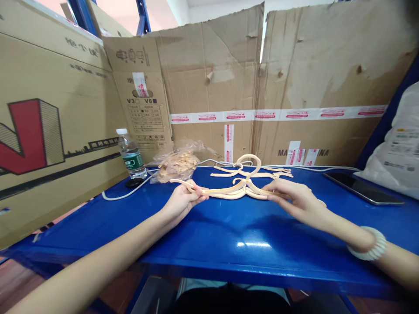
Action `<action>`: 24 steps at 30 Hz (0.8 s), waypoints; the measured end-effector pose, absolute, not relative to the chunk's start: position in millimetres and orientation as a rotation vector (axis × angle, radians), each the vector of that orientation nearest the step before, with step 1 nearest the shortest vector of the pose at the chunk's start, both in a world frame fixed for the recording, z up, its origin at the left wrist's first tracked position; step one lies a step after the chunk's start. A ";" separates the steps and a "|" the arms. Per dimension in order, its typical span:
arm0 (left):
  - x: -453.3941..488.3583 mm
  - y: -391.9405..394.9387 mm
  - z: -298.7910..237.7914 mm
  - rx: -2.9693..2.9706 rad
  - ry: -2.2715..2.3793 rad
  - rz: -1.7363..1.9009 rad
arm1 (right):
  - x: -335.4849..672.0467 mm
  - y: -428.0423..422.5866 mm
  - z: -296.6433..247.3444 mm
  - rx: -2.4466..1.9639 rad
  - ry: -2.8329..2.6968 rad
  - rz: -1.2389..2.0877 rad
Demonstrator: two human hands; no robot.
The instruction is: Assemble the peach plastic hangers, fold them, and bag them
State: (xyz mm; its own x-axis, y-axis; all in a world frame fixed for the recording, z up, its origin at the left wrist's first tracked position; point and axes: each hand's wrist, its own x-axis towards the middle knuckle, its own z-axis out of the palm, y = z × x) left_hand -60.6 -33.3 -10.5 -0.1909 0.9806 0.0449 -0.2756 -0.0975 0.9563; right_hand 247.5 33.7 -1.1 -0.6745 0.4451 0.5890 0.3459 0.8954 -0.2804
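Note:
Between my two hands is a cream-coloured clothes hanger point(225, 190), its hook curving up at the middle. My left hand point(183, 198) pinches its left arm, and the curved tip sticks out past the fingers. My right hand point(296, 198) grips the right arm between thumb and fingers. Close under and behind the held hanger lie more cream hanger parts, overlapping it, so I cannot tell where each one ends. Further back, other cream hangers point(225, 174) rest on the blue table point(229, 244).
At the back left stand a water bottle point(131, 157) and a clear plastic bag point(175, 163) of cream pieces. A white cable point(119, 198) runs along the back. On the right are a dark phone point(362, 187) and a white bag point(397, 148). Cardboard walls point(209, 87) enclose the table.

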 end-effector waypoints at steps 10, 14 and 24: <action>-45.5 -51.9 -13.8 1.389 1.280 1.251 | 247.9 45.2 -9.0 -0.719 -2.193 0.393; -34.4 -69.8 -20.5 2.418 1.158 0.829 | 248.5 47.2 -6.4 -0.745 -2.261 0.419; -34.4 -73.7 -18.4 2.866 1.188 0.676 | 247.5 46.7 -13.6 -0.737 -2.558 0.342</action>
State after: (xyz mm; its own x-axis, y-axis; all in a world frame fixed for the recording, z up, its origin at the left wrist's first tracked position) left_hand -34.4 -73.7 -18.4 0.6294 0.6680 0.3971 0.6824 -0.7195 0.1288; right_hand 247.5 46.7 -13.6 -0.7539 0.5530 0.3547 0.4404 0.8260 -0.3517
